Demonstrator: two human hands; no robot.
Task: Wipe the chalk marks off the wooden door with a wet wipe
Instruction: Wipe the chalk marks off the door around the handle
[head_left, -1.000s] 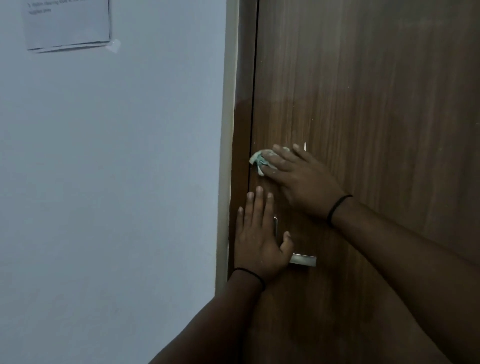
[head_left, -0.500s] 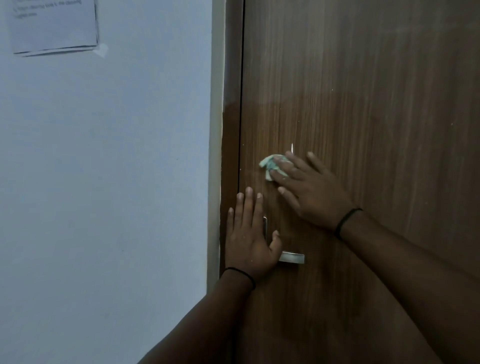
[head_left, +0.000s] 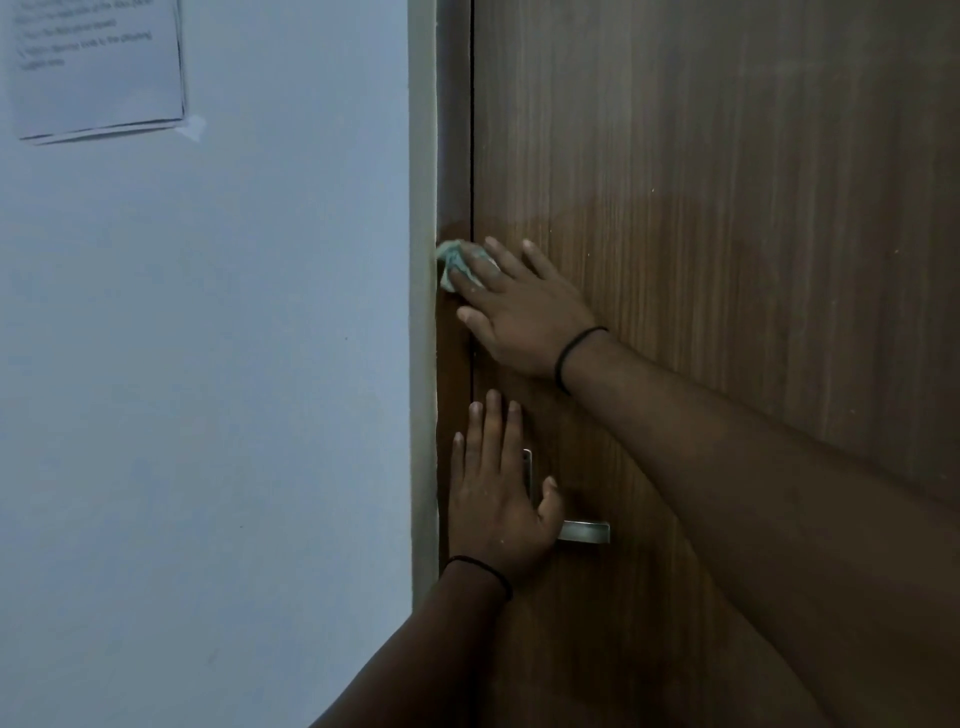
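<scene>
Fingers of the right hand (head_left: 524, 312) lie straight and press the crumpled wet wipe (head_left: 453, 262) flat against the left edge of the wooden door (head_left: 727, 208), where it meets the door frame (head_left: 451, 156). The wipe is bunched, its longer side running up and down. Below it, the left hand (head_left: 496, 501) rests flat on the door with fingers straight, pointing up, and covers part of the metal handle (head_left: 584, 531), whose lever points right.
</scene>
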